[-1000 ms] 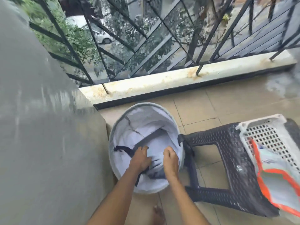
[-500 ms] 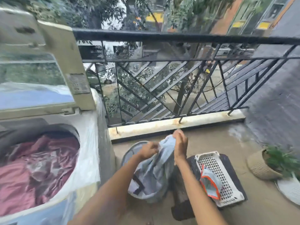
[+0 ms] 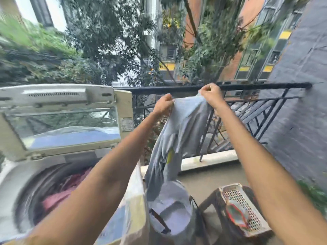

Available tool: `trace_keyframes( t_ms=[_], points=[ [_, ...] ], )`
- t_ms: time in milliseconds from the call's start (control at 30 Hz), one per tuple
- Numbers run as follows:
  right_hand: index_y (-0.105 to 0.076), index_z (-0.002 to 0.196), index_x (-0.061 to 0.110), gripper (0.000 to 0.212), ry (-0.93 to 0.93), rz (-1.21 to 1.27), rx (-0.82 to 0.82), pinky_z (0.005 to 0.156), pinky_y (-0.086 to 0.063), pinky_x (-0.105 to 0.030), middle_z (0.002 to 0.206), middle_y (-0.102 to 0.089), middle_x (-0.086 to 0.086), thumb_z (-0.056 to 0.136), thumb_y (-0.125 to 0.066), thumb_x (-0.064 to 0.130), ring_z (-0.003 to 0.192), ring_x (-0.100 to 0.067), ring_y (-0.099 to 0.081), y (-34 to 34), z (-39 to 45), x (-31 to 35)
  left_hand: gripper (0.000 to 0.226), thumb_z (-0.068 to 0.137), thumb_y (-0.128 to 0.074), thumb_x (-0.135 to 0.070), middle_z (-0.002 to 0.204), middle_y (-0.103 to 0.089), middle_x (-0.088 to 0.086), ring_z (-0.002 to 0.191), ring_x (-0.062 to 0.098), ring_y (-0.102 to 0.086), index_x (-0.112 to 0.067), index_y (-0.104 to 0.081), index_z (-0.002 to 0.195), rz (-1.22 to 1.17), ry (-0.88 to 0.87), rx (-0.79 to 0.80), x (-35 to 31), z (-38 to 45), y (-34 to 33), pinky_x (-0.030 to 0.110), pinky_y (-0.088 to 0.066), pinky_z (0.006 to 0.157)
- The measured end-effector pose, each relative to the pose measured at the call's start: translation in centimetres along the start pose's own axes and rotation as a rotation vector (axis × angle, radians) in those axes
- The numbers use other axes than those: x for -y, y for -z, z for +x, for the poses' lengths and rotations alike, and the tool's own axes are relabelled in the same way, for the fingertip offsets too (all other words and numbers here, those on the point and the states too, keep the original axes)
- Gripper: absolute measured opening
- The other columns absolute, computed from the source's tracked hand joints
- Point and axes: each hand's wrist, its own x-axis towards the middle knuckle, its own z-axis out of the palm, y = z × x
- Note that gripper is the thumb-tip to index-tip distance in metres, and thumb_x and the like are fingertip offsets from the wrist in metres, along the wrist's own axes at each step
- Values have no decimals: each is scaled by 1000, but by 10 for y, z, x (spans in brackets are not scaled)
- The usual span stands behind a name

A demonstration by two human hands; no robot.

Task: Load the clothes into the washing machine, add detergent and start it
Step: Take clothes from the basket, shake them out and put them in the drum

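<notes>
**Grey garment held high, drum down to the left**

Head view: both hands were raised in front of the black metal balcony railing (image 3: 261, 85), each pinching the top edge of a pale grey cloth garment (image 3: 180, 131). The left hand (image 3: 163, 104) had its fingers curled tight round one corner of the edge; the right hand (image 3: 211, 96) had its fingers bunched over the other corner, a little higher. The garment hung nearly straight down from that edge, its long axis vertical, its lower end dangling just above the round white fabric laundry hamper (image 3: 169, 216) on the floor.

The white top-loading washing machine (image 3: 17, 183) stood to the left with its lid up, pink clothes (image 3: 58, 195) already lying in the drum. The drum opening lay below and to the left of both hands, and the left hand was the nearer to it. I judged the coming move to be a swing leftward and down, clearing the machine's right-hand rim before letting go.
</notes>
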Motion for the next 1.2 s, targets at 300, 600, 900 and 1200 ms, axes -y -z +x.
trace_keyframes(
  t_ms=[300,600,900,1200],
  points=[
    [-62,80,13,25,-83,664,144,51,-45,-14,68,-61,2,93,-48,-4,57,-4,-55,-33,-7,101,24,94,-53,-35,98,-59,3,88,16,-56,-13,-54,101,-275,-69,-234,14,-32,18,31,-47,77],
    [-63,80,11,22,-88,721,99,62,-53,-22,76,-63,-4,91,-51,-4,67,-13,-61,-44,-6,135,52,67,-60,-65,72,-51,3,66,13,-46,-14,-54,75,-239,-104,-200,33,-50,31,31,-38,62],
    [-60,118,-3,30,-39,385,209,63,-53,-19,85,-67,-6,89,-57,2,66,-10,-64,-17,-5,73,23,79,-49,-42,76,-58,5,73,19,-51,-21,-53,72,-106,-21,-356,10,-4,83,37,-45,70],
    [-16,149,18,107,343,-494,583,111,-30,-40,146,-33,-2,66,-82,33,137,-23,-31,-45,-35,11,19,97,-47,-20,72,-48,4,66,17,-45,-14,-45,79,-358,-111,-267,-59,10,63,32,-38,63]
  ],
)
